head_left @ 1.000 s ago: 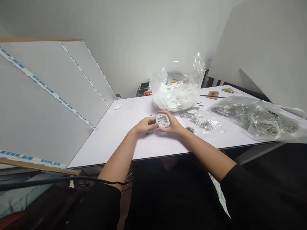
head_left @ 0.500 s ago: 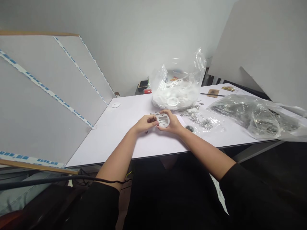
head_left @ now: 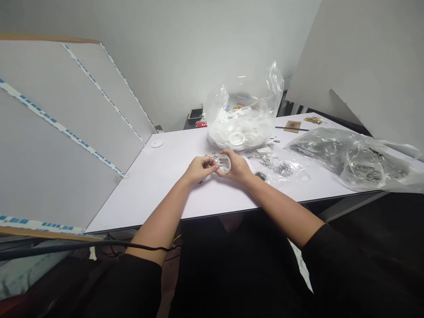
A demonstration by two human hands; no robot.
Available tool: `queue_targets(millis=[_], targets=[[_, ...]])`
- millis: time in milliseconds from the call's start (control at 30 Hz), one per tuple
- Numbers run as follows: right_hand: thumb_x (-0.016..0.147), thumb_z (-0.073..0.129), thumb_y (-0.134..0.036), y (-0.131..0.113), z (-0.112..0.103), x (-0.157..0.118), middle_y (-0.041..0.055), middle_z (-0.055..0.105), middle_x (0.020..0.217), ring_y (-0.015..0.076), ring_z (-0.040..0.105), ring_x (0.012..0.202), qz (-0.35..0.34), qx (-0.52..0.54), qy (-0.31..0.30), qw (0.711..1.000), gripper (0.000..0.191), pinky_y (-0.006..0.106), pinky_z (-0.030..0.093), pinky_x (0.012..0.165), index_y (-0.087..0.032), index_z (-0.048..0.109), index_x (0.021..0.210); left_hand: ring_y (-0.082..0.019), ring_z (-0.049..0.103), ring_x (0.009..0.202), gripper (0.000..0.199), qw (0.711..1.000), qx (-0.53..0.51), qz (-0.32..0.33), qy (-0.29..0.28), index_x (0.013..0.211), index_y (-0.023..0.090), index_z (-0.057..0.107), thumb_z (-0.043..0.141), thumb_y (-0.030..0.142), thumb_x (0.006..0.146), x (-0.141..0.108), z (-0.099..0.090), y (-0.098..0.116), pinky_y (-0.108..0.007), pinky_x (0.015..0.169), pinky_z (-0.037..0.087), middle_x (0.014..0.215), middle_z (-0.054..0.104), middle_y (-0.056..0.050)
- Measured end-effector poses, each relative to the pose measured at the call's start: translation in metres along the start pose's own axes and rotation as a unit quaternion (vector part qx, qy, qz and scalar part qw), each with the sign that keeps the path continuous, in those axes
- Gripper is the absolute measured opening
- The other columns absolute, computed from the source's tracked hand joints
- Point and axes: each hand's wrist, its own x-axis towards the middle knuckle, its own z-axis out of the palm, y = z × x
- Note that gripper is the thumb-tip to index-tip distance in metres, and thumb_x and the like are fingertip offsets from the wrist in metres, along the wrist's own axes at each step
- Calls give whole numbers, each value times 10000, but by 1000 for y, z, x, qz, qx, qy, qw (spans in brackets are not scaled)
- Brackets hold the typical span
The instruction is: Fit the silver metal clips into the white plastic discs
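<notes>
Grey-white wall (head_left: 172, 57): plain, rising behind the work area.
Tabletop (head_left: 172, 165): white with a dark front edge, running across the middle of the view.
Side panel (head_left: 43, 150): grey, standing along the left, crossed by slanting white-and-blue strips.
White round part (head_left: 224, 164): held above the tabletop between both hands, near the middle of the view; its open face shows parallel slots.
Right grip (head_left: 239, 168): thumb and fingers curved around the part's right side, partly spread to its width, with hold of the rim; the part sits in the hollow between them.
Left grip (head_left: 199, 169): thumb and fingers drawn nearly together at the part's left edge; too small to tell whether they pinch the rim or a tiny piece.
Small metal pieces (head_left: 214, 156): scattered just beyond the left fingertips.
Clear bag of white parts (head_left: 240, 132): standing behind the hands, its mouth open.
Flat bag of metal bits (head_left: 281, 168): lying right of the right grip.
Dark round item (head_left: 261, 176): just beside the right wrist.
Large cloudy bag (head_left: 351, 161): on the far right, contents dark and metallic.
White disc (head_left: 157, 144): flat, well apart, toward the back left.
Brown card (head_left: 293, 126): back right, near a packet of gold-coloured pieces (head_left: 313, 120).
</notes>
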Motion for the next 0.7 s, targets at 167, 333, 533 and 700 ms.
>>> queue_targets(millis=[167,333,533,700], targets=[[834,670,-365,1,1,0,140,689,1172,285,705,1024,-15,-35,-12,999,521,395,598,793,-184,479,1283,-90,401,575,256,999,34,10,36,760,145,613,662,394,731,1,9,1,-254,586,317,632,521,19],[830,669,-350,2,1,-1,151,695,1137,292,707,1006,-20,-28,-5,999,524,400,597,778,-168,482,1285,-97,414,591,255,998,25,1,50,757,147,618,643,398,723,2,14,0,-265,607,331,647,544,13],[796,698,-386,2,3,-3,144,695,1130,304,708,974,6,-52,-11,999,568,400,581,755,-189,471,1277,-101,418,610,235,997,-14,-22,75,699,144,599,654,372,675,2,18,2,-270,618,336,650,551,5],[803,695,-411,1,3,-3,138,693,1109,298,707,948,10,-67,6,998,554,383,569,727,-190,466,1257,-102,418,618,223,995,-38,-27,83,677,145,588,650,359,659,2,20,4,-271,626,341,645,542,8]])
